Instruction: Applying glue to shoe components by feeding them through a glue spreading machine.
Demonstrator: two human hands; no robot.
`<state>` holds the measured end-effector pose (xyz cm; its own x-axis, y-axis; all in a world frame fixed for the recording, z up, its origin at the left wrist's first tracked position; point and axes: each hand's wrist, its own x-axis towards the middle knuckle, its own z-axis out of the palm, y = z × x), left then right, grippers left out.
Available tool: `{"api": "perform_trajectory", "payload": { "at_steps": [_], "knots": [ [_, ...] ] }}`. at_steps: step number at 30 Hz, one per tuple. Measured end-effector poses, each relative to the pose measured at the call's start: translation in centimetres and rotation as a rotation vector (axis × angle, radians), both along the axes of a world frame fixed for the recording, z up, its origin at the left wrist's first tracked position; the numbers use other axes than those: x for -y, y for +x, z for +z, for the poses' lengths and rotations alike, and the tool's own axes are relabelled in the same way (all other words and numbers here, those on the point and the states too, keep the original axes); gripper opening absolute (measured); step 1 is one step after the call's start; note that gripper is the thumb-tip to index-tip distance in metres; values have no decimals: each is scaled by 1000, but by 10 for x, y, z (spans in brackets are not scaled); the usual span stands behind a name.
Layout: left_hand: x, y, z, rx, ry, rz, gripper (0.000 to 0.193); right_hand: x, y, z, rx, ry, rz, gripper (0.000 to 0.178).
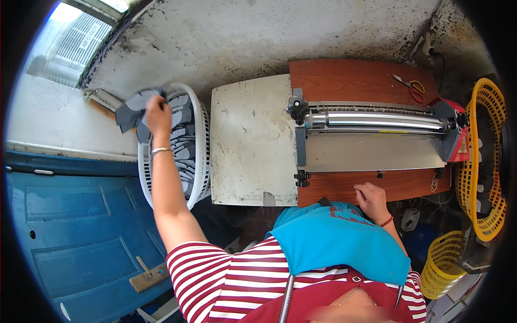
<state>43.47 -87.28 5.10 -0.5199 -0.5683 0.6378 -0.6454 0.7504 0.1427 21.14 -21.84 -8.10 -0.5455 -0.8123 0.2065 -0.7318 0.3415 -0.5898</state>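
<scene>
At the far left, my left hand (159,116) is closed on a few flat grey cut pieces (132,110), like shoe-upper parts, lifted over the rim of a white plastic basket (205,145). Motion smears the pieces a little. Stacks of similar grey and black pieces (183,142) fill the basket below. My right hand (371,200) is at the front edge of the brown wooden tabletop (334,185), its fingers curled in with nothing seen in them. Just beyond it stands a roller machine (377,121) with a shiny metal cylinder and a red end housing.
A pale worn board (253,140) lies between basket and machine. Scissors (412,89) with orange-red handles lie behind the machine. A yellow basket (474,215) holding dark pieces stands at right, and another yellow basket (442,264) is lower down. A blue door (81,231) is at left.
</scene>
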Motion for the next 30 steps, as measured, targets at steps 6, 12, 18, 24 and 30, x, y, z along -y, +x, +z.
{"api": "perform_trajectory", "payload": {
  "at_steps": [6, 12, 18, 24, 30],
  "knots": [
    [92, 79, -165, 271, 446, -126, 41, -33, -12, 10, 13, -23, -16, 13],
    [51, -69, -117, 107, 603, -313, 36, -113, -56, 92, -281, -48, -279, 14],
    [0, -139, -3, -111, 678, -391, 32, -247, -176, 171, -559, 10, -443, 13],
    [-283, -253, 104, -265, 668, -491, 30, -454, -326, 153, -395, 460, -701, 23],
    [-490, -331, 110, -84, 486, -821, 29, -547, -401, 99, -292, 851, -468, 42]
  ]
}}
